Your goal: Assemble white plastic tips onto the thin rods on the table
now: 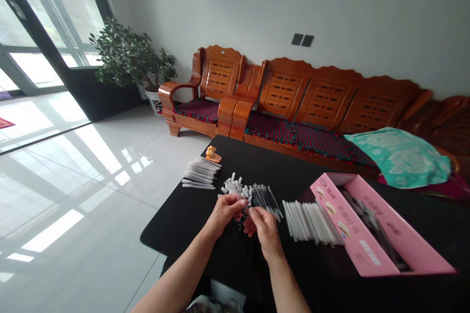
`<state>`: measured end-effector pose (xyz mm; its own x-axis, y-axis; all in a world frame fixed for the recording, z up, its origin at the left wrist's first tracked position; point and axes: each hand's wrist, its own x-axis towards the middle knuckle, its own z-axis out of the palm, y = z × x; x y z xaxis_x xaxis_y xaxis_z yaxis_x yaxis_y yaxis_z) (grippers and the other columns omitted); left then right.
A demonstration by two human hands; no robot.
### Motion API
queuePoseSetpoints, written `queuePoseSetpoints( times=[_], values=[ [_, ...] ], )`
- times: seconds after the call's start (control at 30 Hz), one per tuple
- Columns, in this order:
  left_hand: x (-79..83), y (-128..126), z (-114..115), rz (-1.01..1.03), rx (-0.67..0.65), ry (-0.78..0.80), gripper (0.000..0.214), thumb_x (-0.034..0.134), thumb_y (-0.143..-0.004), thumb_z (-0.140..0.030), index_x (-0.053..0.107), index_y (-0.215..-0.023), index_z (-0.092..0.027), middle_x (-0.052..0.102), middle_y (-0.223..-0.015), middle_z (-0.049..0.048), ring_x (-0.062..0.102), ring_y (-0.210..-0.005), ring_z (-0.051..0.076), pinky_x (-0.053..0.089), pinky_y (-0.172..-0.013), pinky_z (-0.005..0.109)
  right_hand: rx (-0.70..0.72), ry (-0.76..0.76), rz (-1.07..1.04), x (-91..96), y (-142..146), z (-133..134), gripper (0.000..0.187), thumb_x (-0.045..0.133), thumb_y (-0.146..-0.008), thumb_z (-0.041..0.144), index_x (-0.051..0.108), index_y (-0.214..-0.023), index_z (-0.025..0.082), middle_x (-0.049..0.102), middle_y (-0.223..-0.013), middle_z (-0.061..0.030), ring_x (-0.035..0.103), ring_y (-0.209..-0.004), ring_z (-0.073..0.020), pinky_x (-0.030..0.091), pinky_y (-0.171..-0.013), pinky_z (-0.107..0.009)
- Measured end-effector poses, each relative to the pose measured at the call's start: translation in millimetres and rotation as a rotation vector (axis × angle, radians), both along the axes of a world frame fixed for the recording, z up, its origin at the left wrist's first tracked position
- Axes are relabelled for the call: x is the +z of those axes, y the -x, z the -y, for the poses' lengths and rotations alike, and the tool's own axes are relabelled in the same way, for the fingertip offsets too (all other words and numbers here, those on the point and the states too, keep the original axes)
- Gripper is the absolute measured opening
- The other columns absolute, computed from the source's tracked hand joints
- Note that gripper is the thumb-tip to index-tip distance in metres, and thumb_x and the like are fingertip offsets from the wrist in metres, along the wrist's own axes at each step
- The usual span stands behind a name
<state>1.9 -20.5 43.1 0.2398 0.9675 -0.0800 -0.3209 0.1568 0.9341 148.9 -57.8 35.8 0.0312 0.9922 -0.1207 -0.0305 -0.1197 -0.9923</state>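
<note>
My left hand (226,211) and my right hand (263,226) meet above the black table, fingertips close together. Each has thumb and fingers pinched; what lies between them is too small to make out, though something whitish shows there. Just beyond the fingers is a heap of short, translucent white caps (235,184). Beside it, to the right, thin black sticks (265,197) with pale tips lie in a bunch. A row of whitish tubes (308,222) rests right of my right hand. Further left, long white tubes (200,172) with dark ends are stacked side by side.
A pink open box (372,254) with dark, plastic-wrapped items stands on the table's (176,225) right side. A small orange figurine (212,152) sits at the far left corner. Behind the table stand wooden seats (235,120) with a turquoise cloth (404,156).
</note>
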Motion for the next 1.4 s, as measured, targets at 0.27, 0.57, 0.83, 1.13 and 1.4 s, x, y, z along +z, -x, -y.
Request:
queuePoseSetpoints(
  times=[0.27, 0.57, 0.83, 1.13, 1.4],
  values=[
    [4.9, 16.9, -9.2, 0.128, 0.064, -0.063, 0.038, 0.071, -0.080, -0.046, 0.071, -0.092, -0.010, 0.062, -0.074, 0.0037, 0.050, -0.054, 0.007, 0.041, -0.050, 0.018, 0.266, 0.130, -0.281, 3.9, 6.2, 3.6, 0.045, 0.065, -0.083, 0.055, 0.064, -0.084, 0.010, 0.060, -0.052, -0.0008, 0.052, -0.038, -0.0102, 0.036, -0.037, -0.019],
    [14.1, 13.3, 0.1, 0.118, -0.140, -0.108, 0.034, 0.068, -0.083, -0.045, 0.070, -0.091, -0.011, 0.064, -0.068, 0.0032, 0.051, -0.047, 0.008, 0.036, -0.046, 0.019, 0.444, 0.271, -0.641, -3.5, 12.4, -2.3, 0.035, 0.064, -0.085, 0.049, 0.064, -0.084, 0.013, 0.050, -0.041, 0.0059, 0.024, -0.025, -0.0023, 0.017, -0.029, -0.016],
    [21.0, 5.4, -0.3, 0.093, 0.030, -0.135, 0.035, 0.067, -0.083, -0.046, 0.070, -0.077, -0.012, 0.056, -0.052, 0.0005, 0.049, -0.042, 0.010, 0.038, -0.046, 0.022, 0.323, 0.076, -0.315, 25.2, 12.1, -3.7, 0.041, 0.062, -0.086, 0.055, 0.064, -0.082, 0.014, 0.035, -0.043, 0.0101, 0.018, -0.034, -0.0019, 0.011, -0.034, -0.017],
    [21.6, 2.6, 0.0, 0.198, 0.053, -0.109, 0.035, 0.069, -0.081, -0.045, 0.068, -0.074, -0.012, 0.048, -0.051, -0.0022, 0.042, -0.041, 0.007, 0.034, -0.041, 0.019, 0.252, 0.001, -0.208, 31.3, 20.7, 1.4, 0.042, 0.058, -0.089, 0.055, 0.064, -0.082, 0.014, 0.040, -0.047, 0.0081, 0.023, -0.037, -0.0025, 0.015, -0.036, -0.017],
    [24.3, 13.6, 4.2, 0.151, -0.141, -0.083, 0.039, 0.068, -0.081, -0.049, 0.067, -0.072, -0.011, 0.048, -0.045, -0.0016, 0.047, -0.035, 0.009, 0.024, -0.037, 0.018, 0.442, 0.242, -0.652, 18.2, 26.5, 10.4, 0.039, 0.063, -0.083, 0.056, 0.060, -0.077, 0.018, 0.035, -0.039, 0.0109, 0.016, -0.029, -0.0032, 0.015, -0.031, -0.018]
  ],
)
